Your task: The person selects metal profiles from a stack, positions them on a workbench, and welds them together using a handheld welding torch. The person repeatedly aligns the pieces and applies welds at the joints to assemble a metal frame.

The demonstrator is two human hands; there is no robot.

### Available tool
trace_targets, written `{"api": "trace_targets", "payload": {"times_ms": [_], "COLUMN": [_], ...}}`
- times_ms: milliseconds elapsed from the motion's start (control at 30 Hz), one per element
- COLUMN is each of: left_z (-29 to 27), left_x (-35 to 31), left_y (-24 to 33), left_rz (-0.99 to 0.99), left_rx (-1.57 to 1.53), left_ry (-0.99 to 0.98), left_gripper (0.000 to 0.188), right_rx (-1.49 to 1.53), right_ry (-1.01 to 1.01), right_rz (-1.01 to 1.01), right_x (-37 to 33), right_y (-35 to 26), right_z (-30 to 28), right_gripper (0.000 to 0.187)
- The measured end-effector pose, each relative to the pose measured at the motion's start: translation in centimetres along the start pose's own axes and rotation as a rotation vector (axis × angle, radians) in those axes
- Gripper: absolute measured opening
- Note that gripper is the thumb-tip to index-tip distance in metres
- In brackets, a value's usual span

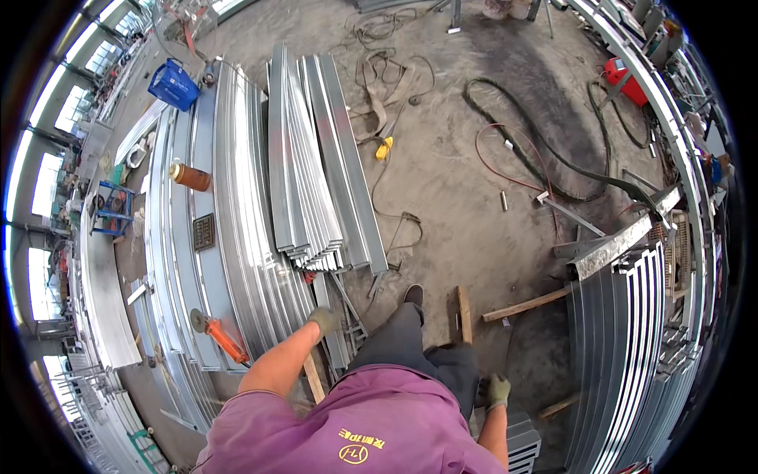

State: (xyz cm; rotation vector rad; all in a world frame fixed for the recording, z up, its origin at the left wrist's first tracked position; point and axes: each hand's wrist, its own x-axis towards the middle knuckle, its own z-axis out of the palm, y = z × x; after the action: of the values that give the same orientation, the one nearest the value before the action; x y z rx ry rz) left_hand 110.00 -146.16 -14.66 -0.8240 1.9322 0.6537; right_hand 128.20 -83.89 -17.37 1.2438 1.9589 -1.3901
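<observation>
My left hand (324, 319), in a grey-green work glove, is beside the right edge of a long stack of shiny metal profiles (254, 229). Its fingers are too small and blurred to show whether they grip anything. On the other side, my right hand (497, 389) hangs low by my right leg in a similar glove, fingers seemingly curled. A dark shape is next to it, and I cannot make out whether it is held. Under that hand lies a bundle of grey metal profiles (521, 439). Another nested bundle of profiles (304, 174) rests on the stack ahead of my left hand.
An orange angle grinder (225, 340), a brown spool (189, 177) and a blue bag (174, 84) lie on the left stacks. Wooden bars (525, 304) lie on the floor before me. Cables and a dark hose (545, 142) cross it farther off. More profiles (616, 355) stand at right.
</observation>
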Motion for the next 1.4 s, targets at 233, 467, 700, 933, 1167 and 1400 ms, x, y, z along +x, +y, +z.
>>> {"api": "trace_targets", "payload": {"times_ms": [233, 467, 700, 933, 1167, 1400], "left_z": [-1.6, -0.8, 5.9, 11.1, 18.1, 24.5], "left_x": [-3.3, -2.8, 5.2, 17.5, 31.6, 42.9], "left_y": [12.2, 16.2, 12.9, 13.0, 10.5, 10.0], "left_rz": [-0.151, -0.411, -0.473, -0.599, -0.636, -0.685], "left_rx": [-1.071, -1.595, -1.910, -1.935, -2.030, -2.135], "left_ry": [-0.022, 0.034, 0.135, 0.102, 0.059, 0.107], "left_gripper": [0.065, 0.084, 0.082, 0.091, 0.091, 0.081], "right_rx": [0.042, -0.274, -0.255, -0.304, -0.354, -0.423], "right_ry": [-0.138, -0.361, -0.577, -0.622, -0.657, -0.852], "right_rz": [0.119, -0.093, 0.104, 0.404, 0.481, 0.389], "right_x": [4.9, 18.2, 17.9, 18.8, 22.1, 21.5], "right_y": [-23.7, -30.1, -34.1, -32.1, -26.0, -27.7], "right_z": [2.8, 13.1, 20.0, 26.9, 32.8, 38.5], "right_gripper": [0.033, 0.030, 0.029, 0.037, 0.038, 0.036]}}
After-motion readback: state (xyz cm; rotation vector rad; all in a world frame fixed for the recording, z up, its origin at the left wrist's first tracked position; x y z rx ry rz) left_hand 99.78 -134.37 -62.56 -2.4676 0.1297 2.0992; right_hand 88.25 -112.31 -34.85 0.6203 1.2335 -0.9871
